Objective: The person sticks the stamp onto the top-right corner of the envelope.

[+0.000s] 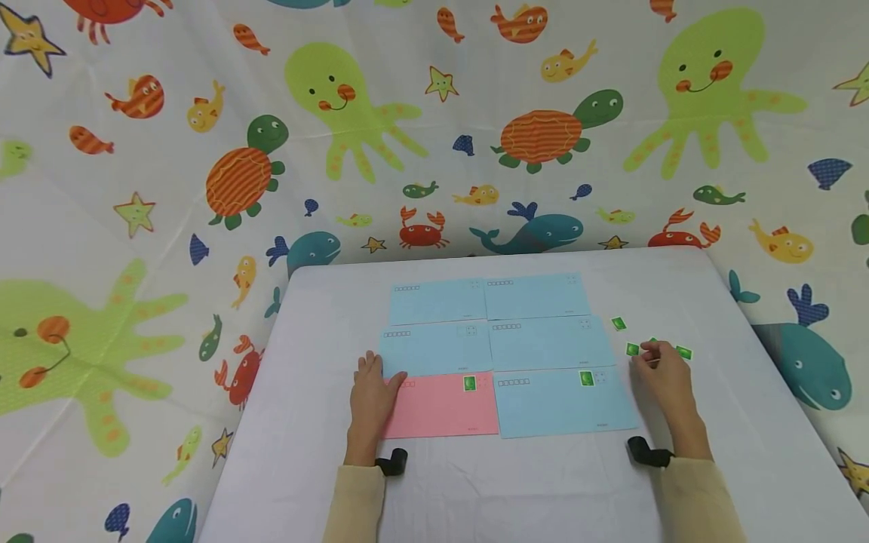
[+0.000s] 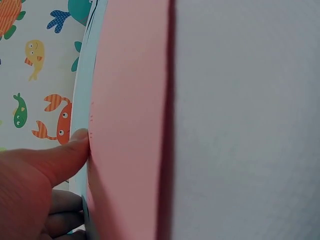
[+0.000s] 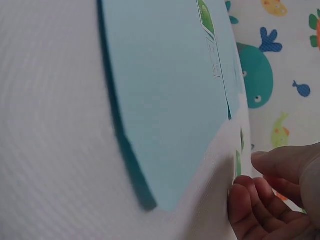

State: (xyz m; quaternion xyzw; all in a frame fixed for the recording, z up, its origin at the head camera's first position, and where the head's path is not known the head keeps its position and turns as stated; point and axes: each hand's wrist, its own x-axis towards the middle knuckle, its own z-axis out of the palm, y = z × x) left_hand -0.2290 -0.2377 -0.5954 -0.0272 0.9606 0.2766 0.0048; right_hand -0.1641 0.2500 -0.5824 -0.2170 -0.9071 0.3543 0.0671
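Observation:
My left hand (image 1: pixel 370 396) rests at the left edge of a pink envelope (image 1: pixel 441 411), its thumb over the upper left corner and its fingers beside the blue envelope (image 1: pixel 434 351) above. Green stamps sit on the pink envelope and on the blue envelope (image 1: pixel 563 407) to its right: one stamp (image 1: pixel 470 384) and another stamp (image 1: pixel 587 378). My right hand (image 1: pixel 665 377) is among several loose green stamps, beside one stamp (image 1: pixel 633 349). In the right wrist view its thumb and bent fingers stand apart, with a stamp (image 3: pixel 237 162) just beyond; no stamp shows between them.
More blue envelopes lie in two columns, including the top left envelope (image 1: pixel 434 303), the top right envelope (image 1: pixel 536 298) and the middle right envelope (image 1: pixel 550 345). Another loose stamp (image 1: pixel 618 323) lies to their right. A white cloth covers the table (image 1: pixel 509 490); a patterned curtain (image 1: pixel 407 75) hangs behind.

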